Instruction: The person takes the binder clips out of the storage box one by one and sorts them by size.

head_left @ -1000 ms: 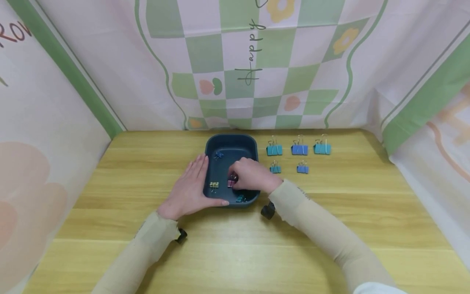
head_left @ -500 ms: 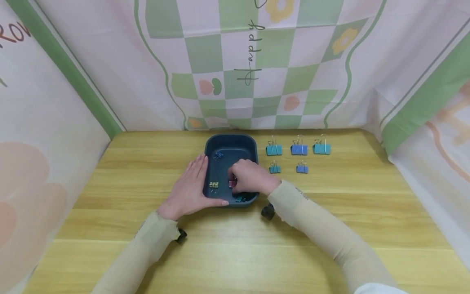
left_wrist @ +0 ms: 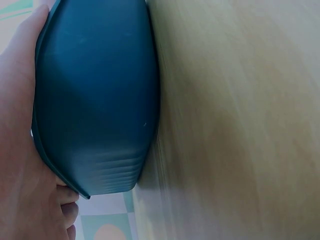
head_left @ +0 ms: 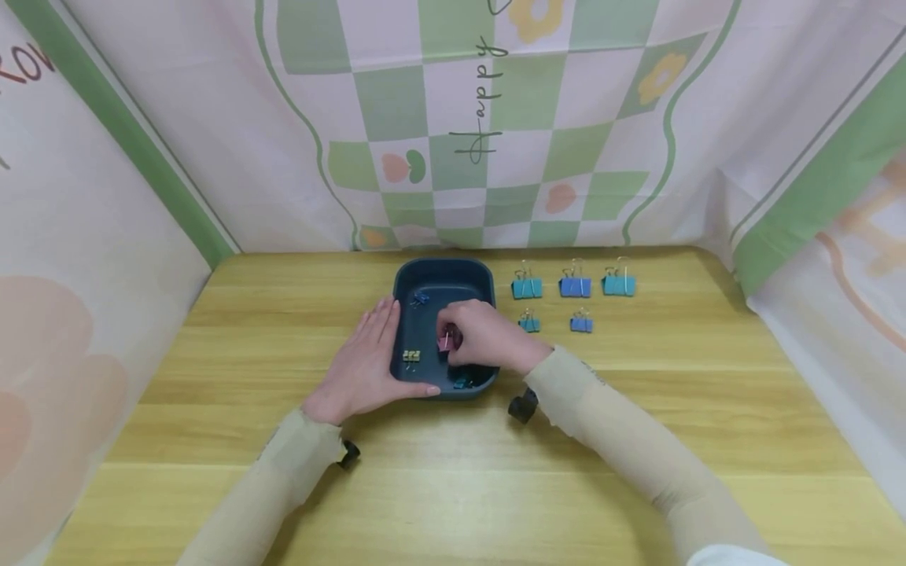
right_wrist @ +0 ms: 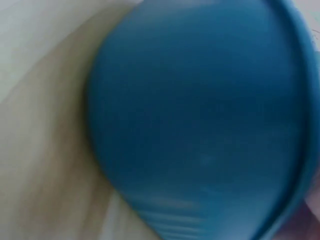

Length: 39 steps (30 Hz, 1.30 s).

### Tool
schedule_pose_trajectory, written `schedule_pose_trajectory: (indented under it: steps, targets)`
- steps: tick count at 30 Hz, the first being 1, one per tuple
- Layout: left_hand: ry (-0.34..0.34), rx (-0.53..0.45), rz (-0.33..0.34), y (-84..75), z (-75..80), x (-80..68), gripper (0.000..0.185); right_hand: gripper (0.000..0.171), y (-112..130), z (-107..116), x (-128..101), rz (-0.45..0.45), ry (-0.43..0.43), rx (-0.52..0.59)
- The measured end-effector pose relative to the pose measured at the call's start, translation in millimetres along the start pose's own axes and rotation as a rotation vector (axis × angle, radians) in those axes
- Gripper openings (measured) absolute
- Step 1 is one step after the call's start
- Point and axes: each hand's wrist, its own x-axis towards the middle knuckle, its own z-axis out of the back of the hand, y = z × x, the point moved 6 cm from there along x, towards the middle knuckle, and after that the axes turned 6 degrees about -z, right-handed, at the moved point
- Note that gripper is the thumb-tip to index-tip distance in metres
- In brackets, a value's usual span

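Observation:
A dark blue tray stands on the wooden table. My left hand rests along its left rim, fingers straight and thumb lying across the near rim; the left wrist view shows this hand against the tray's outer wall. Reaching over the right rim, my right hand pinches a pink binder clip inside the tray. Also in the tray are a small blue binder clip at the far left, a yellow binder clip at the near left and a teal binder clip by the near wall.
Right of the tray, a back row holds a large teal clip, a large blue clip and another large teal clip. Before them sit a small teal clip and a small blue clip. A patterned curtain hangs behind.
My right hand has shifted slightly away from me, and the pink binder clip has come up with its fingers. The left hand keeps its place on the tray.

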Motion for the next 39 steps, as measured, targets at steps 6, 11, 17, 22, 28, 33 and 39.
schedule_pose_trajectory:
  steps: [6,11,17,22,28,33,39]
  targets:
    - [0.003,0.008,0.005,-0.1,-0.2,0.6,0.140,0.024,-2,22,-8,-0.002,-0.067,0.048]
    - [0.012,0.013,0.017,0.1,-0.8,0.2,0.142,0.025,-10,43,-17,-0.004,-0.138,0.039]
    - [0.010,0.019,0.019,-0.6,-0.2,0.2,0.143,0.022,-30,73,-32,-0.004,-0.203,0.041]
    - [0.011,0.019,0.017,-1.4,0.3,0.5,0.144,0.020,-49,102,-49,-0.082,-0.247,0.067]
    - [0.005,0.010,0.013,-1.3,1.4,0.3,0.143,0.031,-78,131,-69,-0.199,-0.324,0.092]
    - [0.004,0.012,0.010,-1.6,1.8,0.2,0.143,0.038,-99,153,-89,-0.275,-0.390,0.126]
    - [0.005,0.011,0.010,-1.7,1.1,0.1,0.143,0.041,-119,166,-112,-0.342,-0.403,0.110]
